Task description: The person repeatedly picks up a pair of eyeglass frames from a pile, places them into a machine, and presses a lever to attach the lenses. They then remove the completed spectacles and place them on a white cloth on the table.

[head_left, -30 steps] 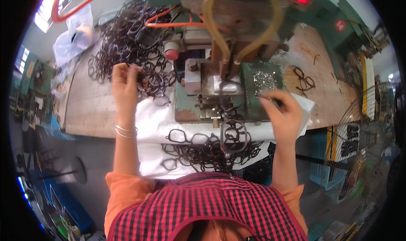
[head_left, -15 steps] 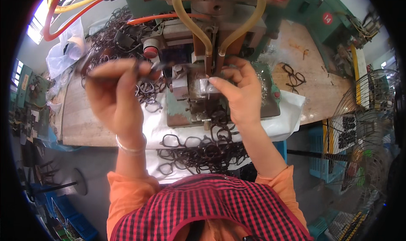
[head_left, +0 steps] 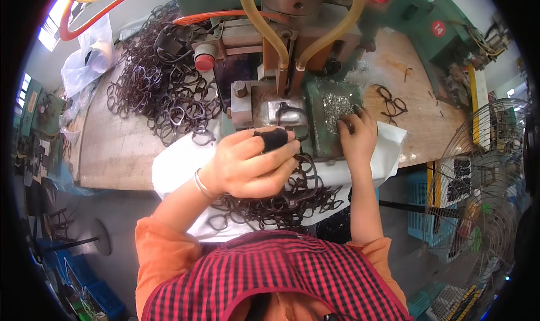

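My left hand, a black cover on one finger, is closed on a dark eyeglass frame. One rim of that frame lies over the shiny metal block of the machine's fixture; the fingers hide the rest. My right hand is at the small silvery metal pieces on the green machine base. Its dark-tipped fingers are bent together, and anything between them is too small to make out. Two copper-coloured electrodes stand just above the fixture.
Many dark eyeglass frames are heaped at the back left. More frames lie on white cloth before me. A red push button sits left of the electrodes. Loose frames lie at right, and a wire fan guard stands beyond.
My left hand has come right and down from beside the heap to the fixture, with an eyeglass frame. My right hand has left the fixture for the metal pieces at its right.
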Demonstrator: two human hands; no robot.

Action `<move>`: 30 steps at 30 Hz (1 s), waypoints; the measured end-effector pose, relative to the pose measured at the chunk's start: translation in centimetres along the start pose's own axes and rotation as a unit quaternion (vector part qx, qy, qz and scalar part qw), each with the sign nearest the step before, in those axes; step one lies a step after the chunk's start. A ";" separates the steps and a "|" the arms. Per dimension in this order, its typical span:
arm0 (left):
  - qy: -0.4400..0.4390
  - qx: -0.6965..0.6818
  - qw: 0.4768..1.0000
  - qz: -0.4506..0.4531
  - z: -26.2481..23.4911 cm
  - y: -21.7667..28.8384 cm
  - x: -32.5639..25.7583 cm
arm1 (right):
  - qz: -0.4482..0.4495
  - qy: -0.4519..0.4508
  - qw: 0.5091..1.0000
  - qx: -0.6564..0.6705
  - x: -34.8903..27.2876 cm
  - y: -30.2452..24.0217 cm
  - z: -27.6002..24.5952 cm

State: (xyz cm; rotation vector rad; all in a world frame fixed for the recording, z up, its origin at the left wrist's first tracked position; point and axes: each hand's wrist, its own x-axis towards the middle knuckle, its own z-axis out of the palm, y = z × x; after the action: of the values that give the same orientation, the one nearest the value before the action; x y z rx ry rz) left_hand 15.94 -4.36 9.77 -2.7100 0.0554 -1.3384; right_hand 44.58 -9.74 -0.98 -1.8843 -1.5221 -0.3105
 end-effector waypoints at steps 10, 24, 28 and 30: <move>-0.011 -0.032 0.991 -0.130 -0.2 2.5 -1.6 | -0.021 -0.016 0.997 -0.076 5.7 -4.3 5.6; -0.141 0.135 0.912 -0.362 -8.0 -9.2 -9.5 | 0.269 0.053 0.841 0.467 1.7 -4.2 1.4; -0.313 0.213 0.844 -0.380 -4.6 -12.4 -15.3 | 0.250 0.022 0.891 0.380 1.1 -4.2 0.2; -0.282 0.195 0.842 -0.417 -4.2 -12.2 -16.7 | 0.239 0.006 0.925 0.294 -0.5 -3.2 -1.6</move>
State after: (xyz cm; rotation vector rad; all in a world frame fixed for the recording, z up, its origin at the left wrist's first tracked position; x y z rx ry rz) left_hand 2.19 8.79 0.62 -2.6703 -1.4062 -0.4524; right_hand 41.85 -10.91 1.08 -1.6692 -0.9452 0.3277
